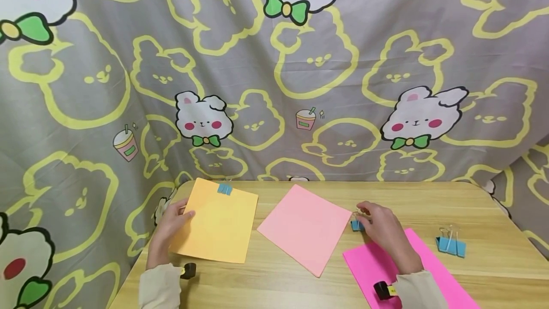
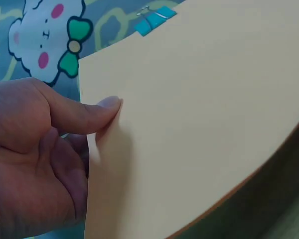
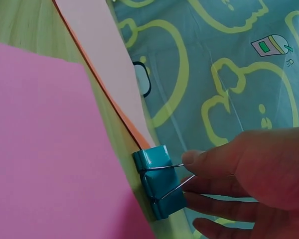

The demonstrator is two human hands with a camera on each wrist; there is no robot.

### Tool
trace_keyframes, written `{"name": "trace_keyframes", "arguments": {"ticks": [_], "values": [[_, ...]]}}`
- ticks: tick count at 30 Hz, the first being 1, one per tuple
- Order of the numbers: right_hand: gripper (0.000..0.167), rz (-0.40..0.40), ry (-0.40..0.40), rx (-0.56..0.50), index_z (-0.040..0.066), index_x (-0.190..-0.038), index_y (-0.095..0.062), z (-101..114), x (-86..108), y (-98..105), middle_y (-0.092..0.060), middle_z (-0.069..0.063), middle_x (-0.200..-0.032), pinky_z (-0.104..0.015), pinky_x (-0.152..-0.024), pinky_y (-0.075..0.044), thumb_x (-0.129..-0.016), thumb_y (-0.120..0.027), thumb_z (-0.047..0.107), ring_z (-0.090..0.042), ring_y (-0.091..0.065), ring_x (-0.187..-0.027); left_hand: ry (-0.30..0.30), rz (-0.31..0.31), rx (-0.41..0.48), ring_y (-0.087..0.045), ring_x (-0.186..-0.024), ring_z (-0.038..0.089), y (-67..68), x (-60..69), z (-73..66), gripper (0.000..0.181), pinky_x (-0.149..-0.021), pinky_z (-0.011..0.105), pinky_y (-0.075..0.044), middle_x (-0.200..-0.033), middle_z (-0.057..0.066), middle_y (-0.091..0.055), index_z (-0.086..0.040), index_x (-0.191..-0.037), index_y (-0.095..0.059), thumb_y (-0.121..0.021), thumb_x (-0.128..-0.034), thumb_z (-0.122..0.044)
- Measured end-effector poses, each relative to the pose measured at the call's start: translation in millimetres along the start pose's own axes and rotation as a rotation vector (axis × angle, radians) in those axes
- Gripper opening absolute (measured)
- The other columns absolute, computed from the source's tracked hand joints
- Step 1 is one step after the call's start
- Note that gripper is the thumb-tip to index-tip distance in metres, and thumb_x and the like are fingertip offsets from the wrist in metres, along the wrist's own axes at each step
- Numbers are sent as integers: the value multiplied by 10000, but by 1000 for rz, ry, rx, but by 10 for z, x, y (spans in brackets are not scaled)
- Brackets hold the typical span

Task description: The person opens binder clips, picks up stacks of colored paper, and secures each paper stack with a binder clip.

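The left hand [image 1: 171, 221] is clamped on the yellow paper [image 1: 216, 223] at its near side edge, thumb pressing the front face and the other fingers partly hidden behind. A blue clip [image 1: 225, 189] bites that paper's top edge, ahead and to the right of the left hand; whether the lower edge touches the tabletop [image 1: 266, 287] is hard to tell. Between the two hands lies the light pink paper [image 1: 304, 230], turned so that one corner points toward the right hand [image 1: 381, 223]. A strip of wood separates it from the yellow paper, leaving some room there. The right hand pinches the wire handles of a second blue clip [image 3: 162, 184], which sits right at that corner; how far its mouth reaches over the edge cannot be told. Room is tighter here, for the bright pink paper [image 1: 371, 263] lies just below the right hand, partly under the forearm. Another blue clip [image 1: 451, 246] rests well to the right of the right hand, apart from the bright pink paper's edge.
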State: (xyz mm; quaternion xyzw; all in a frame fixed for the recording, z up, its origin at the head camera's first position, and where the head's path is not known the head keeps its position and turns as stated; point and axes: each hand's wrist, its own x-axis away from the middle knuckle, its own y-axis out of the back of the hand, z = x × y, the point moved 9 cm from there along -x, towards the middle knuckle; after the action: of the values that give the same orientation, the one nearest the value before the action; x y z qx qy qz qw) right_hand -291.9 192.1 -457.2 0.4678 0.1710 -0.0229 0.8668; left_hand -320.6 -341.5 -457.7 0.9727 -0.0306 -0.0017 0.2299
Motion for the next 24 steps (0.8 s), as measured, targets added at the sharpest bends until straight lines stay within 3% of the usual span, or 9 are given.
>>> {"name": "trace_keyframes", "arguments": {"ticks": [6, 13, 16, 21, 24], "values": [[206, -5, -36, -2, -34, -1111, -714, -44, 3, 4, -728, -157, -993, -482, -731, -571, -919, -749, 31, -298, -685, -866, 43, -22, 15, -697, -892, 222, 5, -10, 130, 392, -762, 279, -537, -1142, 344, -667, 221, -1370, -460, -525, -1016, 64], [186, -7, -49, -2, -26, -1088, -719, -74, 1, 4, -729, -151, -979, -475, -722, -567, -912, -751, 22, -282, -677, -842, -49, 4, 14, -662, -913, 200, -10, -34, 207, 346, -765, 288, -513, -1075, 300, -681, 247, -1267, -512, -528, -976, 61], [178, -9, -54, -7, -25, -1079, -717, -90, -2, 1, -730, -148, -970, -472, -718, -564, -910, -752, 20, -276, -670, -826, -17, -16, -55, -654, -930, 250, -26, -58, 223, 334, -776, 318, -513, -1070, 309, -672, 240, -1256, -531, -538, -970, 66], [121, -5, -79, -16, -3, -1023, -715, -120, -7, -3, -724, -143, -958, -478, -724, -559, -909, -751, 19, -261, -653, -807, 90, -53, -249, -616, -955, 381, -49, -87, 249, 361, -787, 449, -515, -1085, 327, -639, 216, -1278, -529, -576, -980, 18], [63, -16, -87, -19, 25, -961, -706, -125, -12, 13, -714, -180, -1010, -508, -766, -547, -911, -744, 14, -304, -644, -841, 140, -80, -327, -602, -870, 349, -57, -90, 246, 407, -723, 434, -502, -1085, 330, -631, 198, -1311, -513, -575, -961, -2]]}}
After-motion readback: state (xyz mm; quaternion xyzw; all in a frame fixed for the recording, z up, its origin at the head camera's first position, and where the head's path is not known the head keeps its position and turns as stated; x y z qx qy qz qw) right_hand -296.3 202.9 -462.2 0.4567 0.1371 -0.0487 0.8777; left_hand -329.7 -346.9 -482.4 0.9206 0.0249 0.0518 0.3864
